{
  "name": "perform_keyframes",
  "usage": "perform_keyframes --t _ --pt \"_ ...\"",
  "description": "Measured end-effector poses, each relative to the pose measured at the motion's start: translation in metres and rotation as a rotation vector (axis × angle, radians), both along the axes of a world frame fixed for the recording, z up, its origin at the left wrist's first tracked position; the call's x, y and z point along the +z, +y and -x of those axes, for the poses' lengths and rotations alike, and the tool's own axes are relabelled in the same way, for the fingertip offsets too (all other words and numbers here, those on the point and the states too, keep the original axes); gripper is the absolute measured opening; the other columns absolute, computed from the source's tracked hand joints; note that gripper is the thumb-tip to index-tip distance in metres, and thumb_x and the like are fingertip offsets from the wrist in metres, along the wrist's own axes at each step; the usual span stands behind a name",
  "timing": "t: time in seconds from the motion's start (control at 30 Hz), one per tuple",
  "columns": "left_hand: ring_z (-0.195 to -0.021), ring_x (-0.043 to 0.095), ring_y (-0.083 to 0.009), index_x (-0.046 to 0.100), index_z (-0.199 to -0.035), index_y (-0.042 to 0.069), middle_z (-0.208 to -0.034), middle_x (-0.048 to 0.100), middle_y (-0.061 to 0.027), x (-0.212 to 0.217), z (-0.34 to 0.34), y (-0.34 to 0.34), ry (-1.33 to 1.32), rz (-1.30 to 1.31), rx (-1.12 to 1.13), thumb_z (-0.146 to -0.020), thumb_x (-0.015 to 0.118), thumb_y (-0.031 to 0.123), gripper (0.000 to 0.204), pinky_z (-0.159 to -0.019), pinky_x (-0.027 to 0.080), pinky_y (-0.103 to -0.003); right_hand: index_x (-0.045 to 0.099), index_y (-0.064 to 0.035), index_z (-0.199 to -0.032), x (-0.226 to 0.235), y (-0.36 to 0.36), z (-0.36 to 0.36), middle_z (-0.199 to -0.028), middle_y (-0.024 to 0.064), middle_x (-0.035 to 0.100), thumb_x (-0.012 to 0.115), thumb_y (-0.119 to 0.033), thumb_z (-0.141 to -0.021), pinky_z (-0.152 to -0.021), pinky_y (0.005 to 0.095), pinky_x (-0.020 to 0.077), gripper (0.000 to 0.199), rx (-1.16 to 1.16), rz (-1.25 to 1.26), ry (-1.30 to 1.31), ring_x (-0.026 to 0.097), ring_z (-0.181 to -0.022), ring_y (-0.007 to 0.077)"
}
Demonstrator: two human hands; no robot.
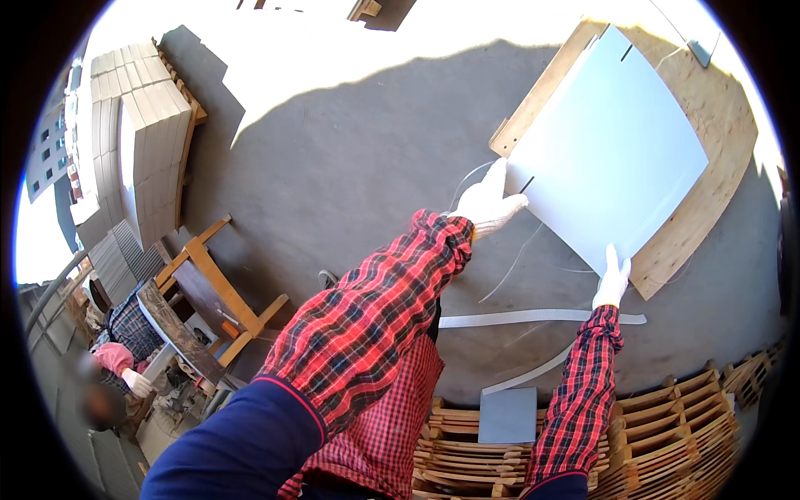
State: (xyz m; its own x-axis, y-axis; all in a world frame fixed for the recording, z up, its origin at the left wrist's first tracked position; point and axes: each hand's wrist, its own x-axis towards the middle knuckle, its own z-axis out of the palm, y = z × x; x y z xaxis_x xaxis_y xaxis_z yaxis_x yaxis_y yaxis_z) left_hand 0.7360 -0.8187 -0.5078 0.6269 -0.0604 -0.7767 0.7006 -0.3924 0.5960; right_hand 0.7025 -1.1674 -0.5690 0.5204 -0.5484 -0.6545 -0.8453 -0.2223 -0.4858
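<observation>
A large white sheet (617, 142) with short dark slots lies over a plywood board (704, 212) at the right. My left hand (490, 200), in a white glove, grips the sheet's left corner beside one slot, with the thumb over the top. At the sheet's near corner, my right hand (612, 282), gloved the same way, has its thumb on the white surface. The undersides of both grips are partly hidden. Plywood shows along the sheet's left and right sides.
White strapping (533, 317) crosses the concrete floor. Stacked wooden pallets (667, 433) stand close by at lower right, with a grey panel (507, 415) on them. Pale boards (154, 142) are piled at upper left. Another person (117, 358) is beside a wooden frame (221, 287) at left.
</observation>
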Motion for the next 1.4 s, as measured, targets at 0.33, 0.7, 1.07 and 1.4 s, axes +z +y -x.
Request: perform_keyframes --t 0.33,0.7,1.07,1.4 --pt "-0.093 0.065 -0.0231 0.056 -0.128 -0.001 -0.107 0.067 -0.0167 0.073 0.024 0.089 0.049 -0.157 0.158 -0.09 0.066 0.051 0.065 -0.086 0.051 -0.035 0.055 0.0056 -0.137 0.104 0.096 0.05 -0.133 0.0132 0.06 0.065 -0.04 -0.096 -0.107 0.0363 0.0389 0.062 -0.104 -0.182 -0.11 0.054 -0.123 0.022" --pt "-0.074 0.065 -0.0121 0.063 -0.125 0.002 -0.1 0.07 -0.0065 0.309 0.389 0.36 0.009 -0.377 0.818 -0.103 0.054 0.037 0.043 -0.059 0.051 -0.025 0.062 0.0004 -0.125 0.302 0.334 0.274 -0.114 0.0076 0.068 0.066 -0.015 -0.095 -0.092 0.0304 0.0517 0.035 -0.049 -1.071 0.206 0.065 -0.104 0.0155" --pt "-0.104 0.064 -0.0185 0.044 -0.145 -0.003 -0.128 0.062 -0.0117 0.332 0.604 0.439 -0.037 -0.243 1.126 -0.1 0.062 0.023 0.055 -0.083 0.055 -0.031 0.062 0.0057 -0.118 0.357 0.446 0.385 -0.098 0.0133 0.07 0.066 -0.021 -0.093 -0.061 0.0323 0.0586 0.037 0.224 -0.997 0.149 0.07 -0.079 0.0202" --pt "-0.114 0.062 -0.0225 0.044 -0.147 0.0 -0.135 0.058 -0.014 0.321 0.643 0.426 0.024 -0.187 1.162 -0.101 0.06 0.03 0.058 -0.091 0.056 -0.037 0.063 0.0052 -0.123 0.358 0.452 0.411 -0.107 0.0094 0.069 0.064 -0.021 -0.094 -0.079 0.0307 0.0555 0.038 0.322 -0.741 0.199 0.067 -0.091 0.0172"
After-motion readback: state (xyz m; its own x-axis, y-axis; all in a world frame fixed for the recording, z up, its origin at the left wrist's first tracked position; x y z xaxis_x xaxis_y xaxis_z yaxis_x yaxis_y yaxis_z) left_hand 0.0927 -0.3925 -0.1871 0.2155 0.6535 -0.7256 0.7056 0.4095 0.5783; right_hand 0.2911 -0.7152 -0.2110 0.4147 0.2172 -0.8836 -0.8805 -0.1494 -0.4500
